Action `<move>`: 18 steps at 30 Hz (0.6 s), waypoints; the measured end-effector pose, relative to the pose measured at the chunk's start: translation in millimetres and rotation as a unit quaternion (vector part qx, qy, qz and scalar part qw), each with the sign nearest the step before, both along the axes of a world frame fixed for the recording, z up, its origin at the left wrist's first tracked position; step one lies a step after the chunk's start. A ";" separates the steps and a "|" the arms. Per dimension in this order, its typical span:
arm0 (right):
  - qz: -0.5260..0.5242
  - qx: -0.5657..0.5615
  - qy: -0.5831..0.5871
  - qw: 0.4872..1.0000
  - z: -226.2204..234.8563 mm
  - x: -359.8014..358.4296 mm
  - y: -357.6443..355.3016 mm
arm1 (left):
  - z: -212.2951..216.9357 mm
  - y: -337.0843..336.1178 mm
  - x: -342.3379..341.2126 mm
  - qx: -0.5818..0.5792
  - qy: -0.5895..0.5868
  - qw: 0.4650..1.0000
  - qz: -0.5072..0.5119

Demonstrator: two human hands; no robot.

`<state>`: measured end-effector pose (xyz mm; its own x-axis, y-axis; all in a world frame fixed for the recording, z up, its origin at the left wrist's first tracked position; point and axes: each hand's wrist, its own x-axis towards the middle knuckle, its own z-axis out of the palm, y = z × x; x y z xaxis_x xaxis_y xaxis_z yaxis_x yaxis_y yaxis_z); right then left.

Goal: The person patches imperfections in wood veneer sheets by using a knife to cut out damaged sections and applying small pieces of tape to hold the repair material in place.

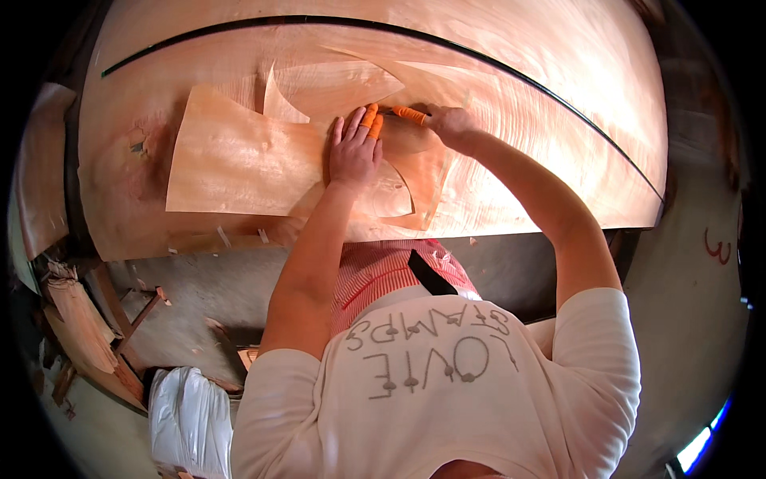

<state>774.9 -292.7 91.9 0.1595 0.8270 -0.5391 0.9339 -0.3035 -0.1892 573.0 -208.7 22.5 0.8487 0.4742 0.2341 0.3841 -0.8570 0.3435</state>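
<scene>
Glare on wood (527,120), dim floor (187,299), bent edges perhaps blurred

A: Grips at the table (558,96)?
B: We count two: left grip (355,156), right grip (452,128).
A: Slim tool (388,111)?
B: One logged.
A: Orange coverings (374,128)?
B: We tally three; whether the third wraps a finger or a handle, we cannot tell.
A: Loose wood sheets (231,160)?
B: At least two; overlaps spoil our exact count.
A: Long dark strip (359,22)?
B: One.
A: White plastic bundle (190,419)?
B: We enter one.
</scene>
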 end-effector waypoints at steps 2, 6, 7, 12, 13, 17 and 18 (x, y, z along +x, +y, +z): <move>-0.013 0.013 -0.015 1.000 -19.3 0.0 -7.2 | 1.7 -0.4 1.6 -0.002 0.002 1.000 -0.002; -0.169 0.048 0.074 0.982 -14.7 -11.9 -27.9 | -0.8 0.0 0.2 0.008 0.011 1.000 0.005; -0.202 0.044 0.092 0.974 -14.3 -14.1 -30.1 | -3.0 0.4 -1.5 0.011 0.017 1.000 0.009; -0.132 0.071 -0.003 0.989 -39.7 -17.7 -70.5 | -0.8 -2.8 4.8 0.017 0.017 1.000 0.006; -0.184 0.052 0.024 0.981 -38.1 -22.6 -75.2 | -0.7 -2.7 4.0 0.017 0.018 1.000 0.007; -0.240 -0.001 0.024 0.970 -30.0 -43.6 -98.4 | -1.4 -3.5 3.8 0.020 0.022 1.000 0.008; -0.214 0.003 -0.004 0.977 -30.4 -49.8 -106.2 | -1.3 -3.7 4.0 0.023 0.023 0.999 0.008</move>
<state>725.1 -398.9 61.5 0.4965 0.6865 -0.5312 0.7226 -0.6660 -0.1851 577.0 -212.5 21.2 0.8515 0.4774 0.2169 0.4123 -0.8651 0.2856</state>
